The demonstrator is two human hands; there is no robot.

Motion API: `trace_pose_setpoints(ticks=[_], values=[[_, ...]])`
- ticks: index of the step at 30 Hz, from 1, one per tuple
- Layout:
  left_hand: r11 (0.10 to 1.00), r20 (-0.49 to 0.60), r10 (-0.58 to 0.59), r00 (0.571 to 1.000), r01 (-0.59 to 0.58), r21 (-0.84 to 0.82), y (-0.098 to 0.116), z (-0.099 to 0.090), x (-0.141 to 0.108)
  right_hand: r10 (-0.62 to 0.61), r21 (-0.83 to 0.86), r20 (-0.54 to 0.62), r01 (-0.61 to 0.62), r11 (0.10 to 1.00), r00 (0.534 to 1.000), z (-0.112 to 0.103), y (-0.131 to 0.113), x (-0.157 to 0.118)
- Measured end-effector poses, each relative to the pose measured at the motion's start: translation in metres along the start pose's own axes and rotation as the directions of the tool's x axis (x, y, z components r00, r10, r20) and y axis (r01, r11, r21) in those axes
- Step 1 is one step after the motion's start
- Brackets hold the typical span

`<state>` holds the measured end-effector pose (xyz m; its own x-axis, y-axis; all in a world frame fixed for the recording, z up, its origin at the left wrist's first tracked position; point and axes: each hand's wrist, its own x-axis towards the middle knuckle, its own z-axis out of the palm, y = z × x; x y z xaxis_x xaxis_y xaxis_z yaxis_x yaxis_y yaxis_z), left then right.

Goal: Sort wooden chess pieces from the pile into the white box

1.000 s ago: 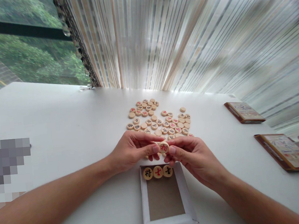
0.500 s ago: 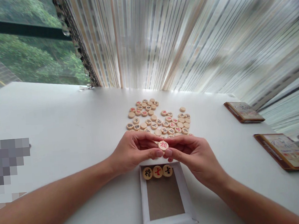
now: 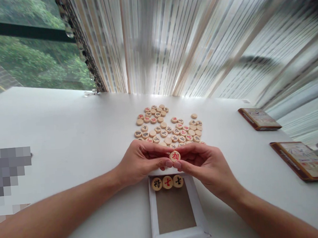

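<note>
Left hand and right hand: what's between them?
In the head view, a red-marked disc, its marked face toward the camera, is pinched between the left hand and the right hand.

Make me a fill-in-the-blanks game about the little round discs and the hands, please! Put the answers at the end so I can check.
1. The left hand and the right hand together hold a disc whose mark is coloured ____.
2. In the tray, ____ discs lie side by side in a row.
3. In that row, only the ____ one has a red mark.

Missing words: red; three; middle.
</note>
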<state>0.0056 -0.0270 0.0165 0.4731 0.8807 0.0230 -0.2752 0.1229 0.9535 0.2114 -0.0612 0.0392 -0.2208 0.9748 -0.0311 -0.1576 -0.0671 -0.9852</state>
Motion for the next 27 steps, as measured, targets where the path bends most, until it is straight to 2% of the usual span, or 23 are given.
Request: trace_pose_setpoints(ticks=[4,9,11,16,20,24,27], values=[[1.000,0.018,0.020,1.000,-0.020,0.008,0.0010,0.0025,-0.0008,-0.022,-0.066,-0.017,0.021,0.998,1.000,-0.0022,0.0031,-0.0005],[0.999,0.011,0.036,0.999,-0.036,0.018,0.0019,0.0058,-0.0011,-0.161,-0.241,-0.066,0.140,0.960,0.985,-0.0027,0.0058,-0.0016],[0.999,0.002,0.039,0.999,-0.039,0.036,0.0014,0.0065,-0.0016,-0.177,-0.265,-0.073,0.152,0.952,0.982,-0.0025,0.0062,-0.0015],[0.993,-0.034,0.049,0.998,-0.045,0.111,0.0000,0.0070,-0.0039,-0.061,-0.149,-0.078,0.049,0.988,0.995,-0.0021,0.0056,-0.0004],[0.974,-0.008,0.107,0.994,-0.103,0.200,-0.0012,0.0061,-0.0058,0.022,-0.046,-0.073,-0.025,0.999,0.997,-0.0003,0.0023,0.0008],[0.949,0.021,0.154,0.988,-0.154,0.274,-0.0010,0.0056,-0.0065,0.063,-0.013,-0.079,-0.064,0.998,0.995,0.0005,0.0010,0.0022],[0.947,0.051,0.166,0.985,-0.173,0.270,0.0005,0.0058,-0.0061,0.064,0.003,-0.073,-0.064,0.998,0.995,-0.0002,0.0024,0.0030]])
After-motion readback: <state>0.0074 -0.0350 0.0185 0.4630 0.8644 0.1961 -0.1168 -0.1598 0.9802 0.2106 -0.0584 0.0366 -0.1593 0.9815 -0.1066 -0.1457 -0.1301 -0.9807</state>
